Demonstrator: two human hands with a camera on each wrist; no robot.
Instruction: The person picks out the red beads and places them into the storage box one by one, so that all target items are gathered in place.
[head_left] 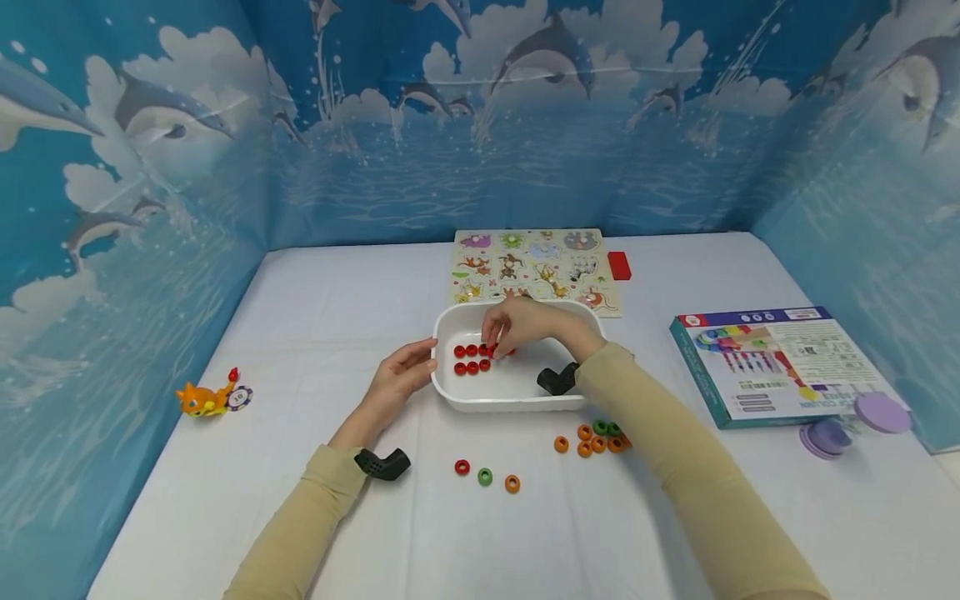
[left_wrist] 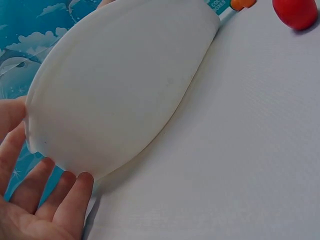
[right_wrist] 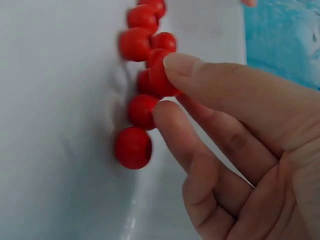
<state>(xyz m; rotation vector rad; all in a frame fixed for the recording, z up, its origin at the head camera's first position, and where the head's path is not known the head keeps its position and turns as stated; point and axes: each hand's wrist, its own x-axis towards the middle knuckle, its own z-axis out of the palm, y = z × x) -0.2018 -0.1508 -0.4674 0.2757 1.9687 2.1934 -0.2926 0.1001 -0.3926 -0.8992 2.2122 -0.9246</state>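
A white tray (head_left: 517, 405) holds two rows of red beads (head_left: 460, 368) on its floor. Between thumb and index finger my right hand (head_left: 525, 323) pinches a red bead (right_wrist: 161, 79), low over the other beads. In the right wrist view another fingertip lies against a bead in the row. My left hand (head_left: 399, 377) rests against the tray's left end, fingertips (left_wrist: 86, 178) touching the outer wall and rim. Part of the bead rows is hidden behind my right hand in the head view.
In front of the tray lie a red bead (head_left: 462, 467), a green bead (head_left: 485, 477) and an orange bead (head_left: 512, 484). Several orange beads (head_left: 585, 450) cluster near my right sleeve. An animal puzzle board (head_left: 536, 267), box (head_left: 787, 358), purple lids (head_left: 883, 412) and orange toy (head_left: 201, 402) surround the tray.
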